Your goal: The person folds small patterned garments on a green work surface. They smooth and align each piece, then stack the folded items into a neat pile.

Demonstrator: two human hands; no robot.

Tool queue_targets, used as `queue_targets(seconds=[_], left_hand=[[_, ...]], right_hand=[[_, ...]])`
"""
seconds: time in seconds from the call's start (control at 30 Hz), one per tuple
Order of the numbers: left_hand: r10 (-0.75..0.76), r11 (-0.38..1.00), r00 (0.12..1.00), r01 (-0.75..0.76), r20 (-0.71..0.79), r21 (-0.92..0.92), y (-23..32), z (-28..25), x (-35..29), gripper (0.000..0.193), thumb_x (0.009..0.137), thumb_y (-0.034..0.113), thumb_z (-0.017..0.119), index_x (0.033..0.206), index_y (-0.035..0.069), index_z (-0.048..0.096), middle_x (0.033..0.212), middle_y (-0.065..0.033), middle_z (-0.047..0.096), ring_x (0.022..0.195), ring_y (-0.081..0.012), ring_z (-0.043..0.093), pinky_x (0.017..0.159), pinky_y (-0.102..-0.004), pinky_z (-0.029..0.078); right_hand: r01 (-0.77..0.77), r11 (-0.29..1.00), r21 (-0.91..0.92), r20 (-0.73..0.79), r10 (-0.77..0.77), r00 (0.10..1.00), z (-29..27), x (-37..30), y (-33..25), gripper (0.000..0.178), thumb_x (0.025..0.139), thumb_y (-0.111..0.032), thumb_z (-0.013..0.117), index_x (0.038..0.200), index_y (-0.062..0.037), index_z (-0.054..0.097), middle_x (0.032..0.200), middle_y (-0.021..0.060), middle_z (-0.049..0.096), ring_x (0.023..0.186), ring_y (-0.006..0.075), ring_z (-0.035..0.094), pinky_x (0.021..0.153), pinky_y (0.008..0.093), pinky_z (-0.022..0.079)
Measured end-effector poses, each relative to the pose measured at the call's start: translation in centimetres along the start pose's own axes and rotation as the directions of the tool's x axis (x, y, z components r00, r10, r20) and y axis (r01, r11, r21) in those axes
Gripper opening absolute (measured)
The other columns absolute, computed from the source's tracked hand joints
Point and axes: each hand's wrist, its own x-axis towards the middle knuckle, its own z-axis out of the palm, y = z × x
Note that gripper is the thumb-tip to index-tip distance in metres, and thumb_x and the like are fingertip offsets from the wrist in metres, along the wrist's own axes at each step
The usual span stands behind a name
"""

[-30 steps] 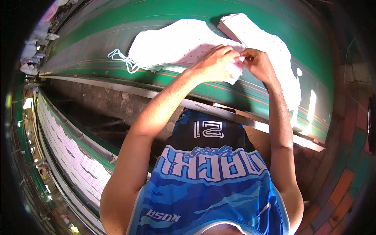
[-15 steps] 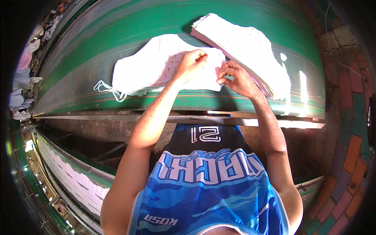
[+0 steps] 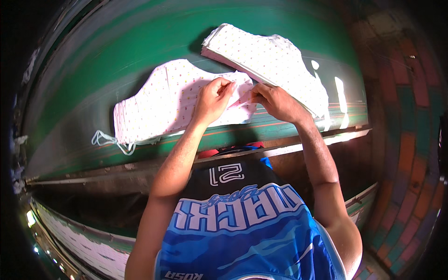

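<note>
Near table edge (image 3: pixel 343 136), right fingers (image 3: pixel 259 90) pinching cloth (image 3: pixel 168 100), left fingers (image 3: pixel 223 87) curled, hold unclear, stack (image 3: pixel 270 59) close beyond

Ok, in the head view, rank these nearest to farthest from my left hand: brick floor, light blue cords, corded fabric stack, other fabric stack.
1. Corded fabric stack: directly beneath your left hand.
2. Other fabric stack: just beyond, to the upper right.
3. Light blue cords: lower left, at the corded stack's end.
4. Brick floor: far right.
</note>
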Motion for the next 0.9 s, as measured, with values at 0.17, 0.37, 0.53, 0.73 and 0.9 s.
queue_targets(seconds=[0.17,0.37,0.53,0.73,0.9], left_hand=[[-0.069,0.997,0.993,0.070,0.094,-0.011,0.1,0.2,0.0,0.022,0.110,0.022,0.071,0.102,0.001,0.070,0.080,0.0051,0.063,0.072,-0.0022,0.054,0.062,-0.0237,0.043],[-0.056,0.996,0.993,0.049,0.103,0.074,0.8,0.7,0.2,0.027,0.109,0.025,0.072,0.107,-0.003,0.074,0.087,-0.0020,0.073,0.080,-0.0075,0.064,0.070,-0.0284,0.052],[-0.081,0.997,0.993,0.080,0.082,0.017,0.9,0.5,0.5,0.028,0.107,0.026,0.073,0.108,-0.002,0.074,0.082,-0.0039,0.073,0.070,-0.0097,0.064,0.064,-0.0307,0.051],[-0.075,0.995,0.997,0.073,-0.024,-0.065,-0.4,0.6,0.9,0.024,0.108,0.024,0.073,0.107,0.000,0.072,0.085,-0.0047,0.073,0.074,-0.0122,0.065,0.068,-0.0335,0.054],[-0.077,0.969,0.994,0.092,0.074,-0.229,-1.2,0.3,1.1,0.021,0.107,0.020,0.075,0.106,0.000,0.070,0.082,0.0014,0.068,0.070,-0.0042,0.059,0.062,-0.0254,0.050]], right_hand=[[0.216,0.967,-0.138,-0.066,-0.227,0.972,-1.2,0.6,0.5,0.019,0.105,-0.009,0.064,0.121,-0.0006,0.071,0.116,0.0196,0.076,0.109,0.0393,0.074,0.093,0.0470,0.059],[0.274,0.939,-0.206,-0.151,-0.307,0.940,-1.8,2.4,-0.8,0.022,0.103,-0.011,0.068,0.122,-0.0036,0.072,0.113,0.0160,0.076,0.109,0.0365,0.073,0.094,0.0470,0.060],[0.337,0.831,-0.443,-0.122,-0.429,0.895,-1.1,4.4,-1.1,0.025,0.098,-0.010,0.069,0.123,-0.0070,0.073,0.110,0.0123,0.075,0.107,0.0343,0.073,0.098,0.0461,0.059],[0.362,0.903,-0.232,-0.408,-0.428,0.806,1.2,3.1,-1.0,0.024,0.090,-0.008,0.078,0.114,-0.0070,0.074,0.106,0.0143,0.072,0.101,0.0376,0.072,0.088,0.0473,0.061],[0.246,0.964,-0.105,-0.442,-0.266,0.856,5.6,0.1,0.2,0.020,0.091,-0.001,0.081,0.109,-0.0038,0.073,0.104,0.0132,0.072,0.103,0.0322,0.073,0.089,0.0412,0.061]])
